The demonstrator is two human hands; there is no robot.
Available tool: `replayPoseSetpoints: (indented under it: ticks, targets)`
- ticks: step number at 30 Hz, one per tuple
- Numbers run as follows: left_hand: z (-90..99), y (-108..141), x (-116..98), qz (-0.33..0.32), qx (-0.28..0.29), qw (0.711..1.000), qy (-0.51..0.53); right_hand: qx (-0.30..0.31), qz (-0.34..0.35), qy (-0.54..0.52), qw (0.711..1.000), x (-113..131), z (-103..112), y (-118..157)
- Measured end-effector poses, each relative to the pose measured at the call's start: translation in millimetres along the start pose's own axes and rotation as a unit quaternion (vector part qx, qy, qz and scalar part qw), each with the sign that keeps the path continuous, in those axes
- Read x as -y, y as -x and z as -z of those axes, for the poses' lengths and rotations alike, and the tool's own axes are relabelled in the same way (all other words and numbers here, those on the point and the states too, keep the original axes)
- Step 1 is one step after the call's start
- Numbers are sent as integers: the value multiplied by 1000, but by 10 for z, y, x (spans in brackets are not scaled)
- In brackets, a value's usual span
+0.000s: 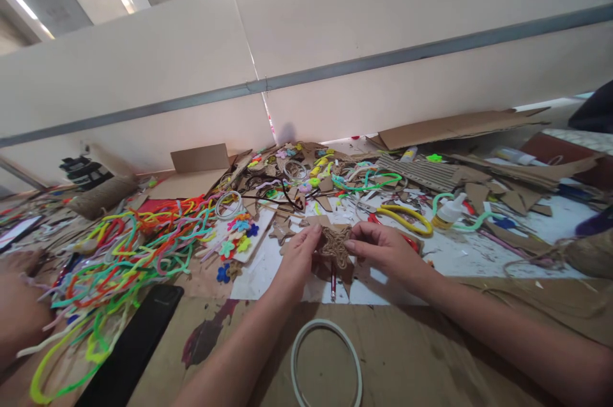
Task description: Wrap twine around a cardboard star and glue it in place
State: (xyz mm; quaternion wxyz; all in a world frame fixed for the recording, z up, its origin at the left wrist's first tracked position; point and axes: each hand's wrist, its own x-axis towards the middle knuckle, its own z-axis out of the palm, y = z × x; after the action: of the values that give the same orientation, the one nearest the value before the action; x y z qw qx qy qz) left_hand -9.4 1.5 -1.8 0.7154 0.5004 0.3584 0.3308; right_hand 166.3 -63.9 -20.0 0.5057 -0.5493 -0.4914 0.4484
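Between my two hands is a small brown star covered in coiled twine. My left hand pinches its left side, fingers partly hidden behind it. On the right side, my right hand grips it between thumb and fingers. Below the star lie cut cardboard pieces and a thin dark red pen-like stick on a white sheet. Yellow-handled scissors rest beyond my right hand, beside a small glue bottle. A pale ring lies nearest me, between my forearms.
Tangled coloured pipe cleaners spread at the left, next to a black flat object. Felt-like flowers lie near my left hand. Cardboard scraps pile along the white wall. A twine ball sits far right. Another person's bare limb shows at left.
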Motion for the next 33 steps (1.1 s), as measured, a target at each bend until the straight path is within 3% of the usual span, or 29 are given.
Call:
replayPoseSetpoints:
  ticks: [7,14,21,26,33]
  targets:
    - [32,-41,17,2,40,997,-61,-13,8,1,1000,28,16,-8]
    - [35,-49,13,5,33,999,-42,15,-12,-15,1000,62,-15,-20]
    - [85,-51,-40,5,59,993,-103,-17,-10,-6,1000,91,14,-7]
    - [76,-41,-28,5,35,996,-87,-12,-10,-25,1000,83,15,-8]
    - [85,-42,-61,6,49,995,-88,-38,-13,-29,999,68,35,-8]
